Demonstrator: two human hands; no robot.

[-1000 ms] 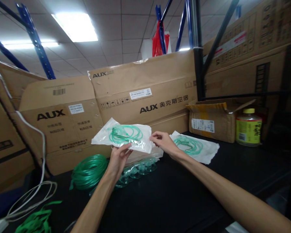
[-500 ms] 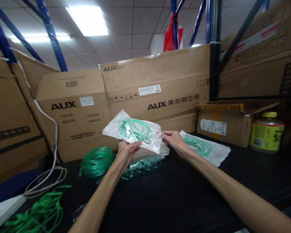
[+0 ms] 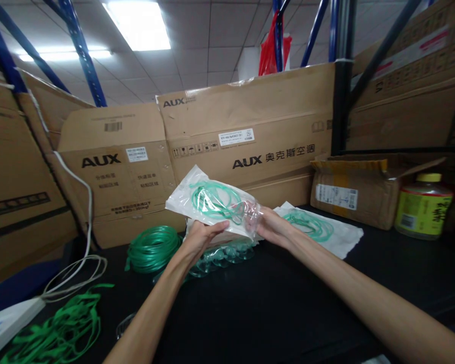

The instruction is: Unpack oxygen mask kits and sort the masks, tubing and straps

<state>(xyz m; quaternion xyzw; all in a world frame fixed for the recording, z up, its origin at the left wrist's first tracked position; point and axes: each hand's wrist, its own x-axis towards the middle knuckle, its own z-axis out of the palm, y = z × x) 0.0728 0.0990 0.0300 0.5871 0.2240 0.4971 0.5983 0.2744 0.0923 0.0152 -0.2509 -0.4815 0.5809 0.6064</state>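
Note:
I hold a clear plastic pouch (image 3: 212, 202) with coiled green tubing inside, lifted above the black table (image 3: 273, 308). My left hand (image 3: 201, 237) grips its lower edge, fingers closed on it. My right hand (image 3: 273, 228) is closed on the pouch's right end, partly behind the plastic. Under the pouch lie a stack of more pouches and clear green-tinted mask parts (image 3: 220, 258). A second filled pouch (image 3: 318, 230) lies flat to the right.
A coil of green tubing (image 3: 151, 248) and loose green straps (image 3: 60, 328) lie at the left, beside a white cable (image 3: 79, 268). Large AUX cartons (image 3: 246, 136) wall the back. A small open carton (image 3: 349, 194) and a yellow-lidded jar (image 3: 422, 205) stand at the right.
My right hand has slid from the pouch's top right corner down around its right end, and the pouch has tilted with its left end higher. The view has shifted slightly left.

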